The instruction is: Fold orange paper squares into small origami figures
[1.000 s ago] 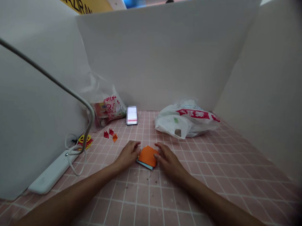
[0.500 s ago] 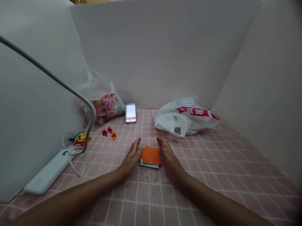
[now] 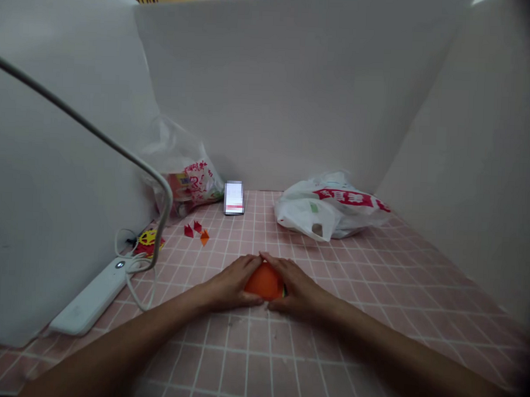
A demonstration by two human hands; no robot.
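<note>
A small stack of square coloured papers (image 3: 265,281), orange on top, lies on the pink tiled surface between my two hands. My left hand (image 3: 231,283) closes round its left side, thumb at the near edge and fingers along the far edge. From the right, my right hand (image 3: 304,290) grips it the same way. My fingertips meet beyond the stack, and both thumbs nearly touch in front. A sliver of the lower sheets shows at the right edge; the rest is hidden.
Two folded red paper pieces (image 3: 188,230) and an orange one (image 3: 205,237) lie to the left. Behind are a phone (image 3: 234,198), a clear plastic bag (image 3: 195,181) and a white plastic bag (image 3: 330,207). A white power bank (image 3: 91,296) with a cable (image 3: 118,151) sits at left.
My hands were flat and upright on either side of the stack. They have since closed in round it, fingers and thumbs curling over its edges and covering its corners.
</note>
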